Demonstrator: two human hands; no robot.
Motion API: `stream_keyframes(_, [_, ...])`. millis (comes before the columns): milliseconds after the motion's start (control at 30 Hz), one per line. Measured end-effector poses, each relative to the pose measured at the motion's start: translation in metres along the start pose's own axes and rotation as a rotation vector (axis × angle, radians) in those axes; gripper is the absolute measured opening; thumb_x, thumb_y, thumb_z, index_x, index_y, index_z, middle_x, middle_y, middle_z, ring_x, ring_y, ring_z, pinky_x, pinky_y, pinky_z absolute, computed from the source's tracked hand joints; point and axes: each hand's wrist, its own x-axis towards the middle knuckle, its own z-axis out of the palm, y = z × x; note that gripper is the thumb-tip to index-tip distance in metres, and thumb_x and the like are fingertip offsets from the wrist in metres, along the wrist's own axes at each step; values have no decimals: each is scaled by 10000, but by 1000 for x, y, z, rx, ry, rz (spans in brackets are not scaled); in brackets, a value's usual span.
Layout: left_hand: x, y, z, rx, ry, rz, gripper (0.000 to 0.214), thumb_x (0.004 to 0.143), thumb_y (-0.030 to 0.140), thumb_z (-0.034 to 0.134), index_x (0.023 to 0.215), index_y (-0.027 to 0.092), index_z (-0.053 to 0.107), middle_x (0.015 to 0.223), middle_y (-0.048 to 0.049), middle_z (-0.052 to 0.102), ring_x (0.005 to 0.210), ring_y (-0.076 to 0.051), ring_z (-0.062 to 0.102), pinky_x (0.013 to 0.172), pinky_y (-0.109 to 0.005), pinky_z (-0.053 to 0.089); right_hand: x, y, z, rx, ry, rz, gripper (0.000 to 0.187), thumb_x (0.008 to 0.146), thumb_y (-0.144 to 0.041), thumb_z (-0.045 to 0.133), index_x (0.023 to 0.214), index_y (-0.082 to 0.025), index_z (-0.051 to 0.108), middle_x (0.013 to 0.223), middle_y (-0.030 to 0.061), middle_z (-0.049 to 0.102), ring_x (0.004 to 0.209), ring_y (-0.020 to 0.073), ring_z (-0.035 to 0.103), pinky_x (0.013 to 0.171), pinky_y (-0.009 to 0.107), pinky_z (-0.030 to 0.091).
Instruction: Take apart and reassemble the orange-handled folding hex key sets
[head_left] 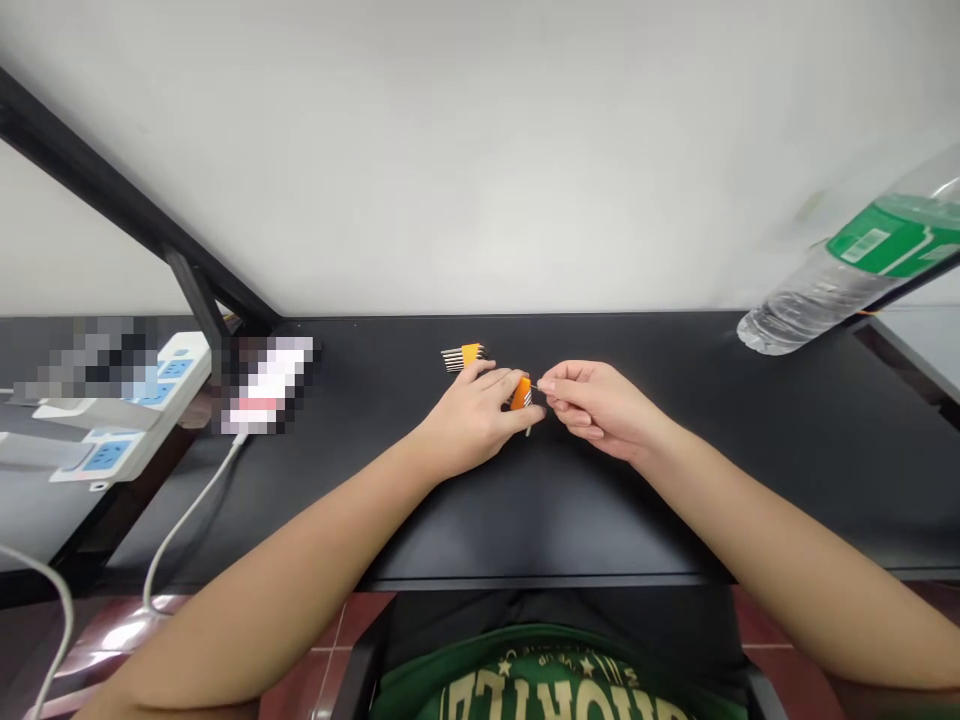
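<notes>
My left hand (476, 420) is closed around an orange holder (521, 393) with thin metal keys, which look like hex keys, poking out of its lower side. My right hand (596, 405) pinches the end of one thin metal key (534, 387) beside the holder's right edge; whether that key still sits in its slot, I cannot tell. Just behind my left hand, a second holder (471, 354), yellow-orange, lies on the black table (360, 400) with several silver keys fanned out to its left. My left fingers hide part of both holders.
A water bottle (795, 300) with a green label stands at the back right. On the left are a white power strip (169, 390) with plugs, a blurred-out phone-like object (266, 385) and its white cable (191, 500). A black frame bar (112, 180) slants above them.
</notes>
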Motion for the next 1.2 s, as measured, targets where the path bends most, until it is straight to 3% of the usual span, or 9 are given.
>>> stream_keyframes(167, [-3,3,1,-47,78,-18,346,956,207,601,1268,323,694,1331,-145,664,1114,-244,678,1040,-492,489,0,1,-3,116,-67,-36,353,742,-414,905,804,-141,689,687,-10,632,434,14,399,328,135,271])
stream_keyframes(333, [-5,2,1,-79,111,-44,344,949,188,605,1251,317,708,1380,-161,639,1140,-250,676,1034,-476,496,-2,7,0,-29,-82,-158,306,752,-378,891,893,-159,730,712,15,700,401,54,469,330,186,336])
stream_keyframes(533, [-4,5,-2,-71,51,-42,338,986,195,564,1243,357,711,1219,-101,666,1089,-209,659,1108,-486,447,3,18,-3,-180,-55,-279,251,825,-376,842,886,-169,714,449,-70,518,363,65,413,359,187,291])
stream_keyframes(700, [-1,10,-7,-89,49,-58,312,1001,203,548,1217,353,716,1212,-91,655,1076,-199,644,1129,-499,422,5,21,-4,-263,-8,-377,260,788,-352,872,888,-177,706,651,-25,650,462,63,483,427,204,358])
stream_keyframes(867, [1,14,-11,-125,52,-72,344,1005,175,537,1241,364,699,1167,-73,662,1158,-200,632,1166,-510,394,7,22,-3,-317,-21,-346,306,816,-418,845,796,-180,652,640,-36,608,513,67,480,467,204,365])
stream_keyframes(1033, [0,17,-9,-111,86,-68,330,982,147,566,1207,335,718,1293,-104,646,1367,-285,554,1197,-582,363,8,24,-2,-358,-49,-283,380,867,-510,778,772,-179,617,620,-35,578,514,75,492,478,206,394])
stream_keyframes(1200, [0,18,-7,-100,90,-43,333,962,165,617,1213,358,718,1341,-86,659,1399,-301,538,1219,-626,321,12,26,-3,-325,-121,-178,391,879,-554,752,905,-177,654,722,-8,626,595,132,644,496,225,495])
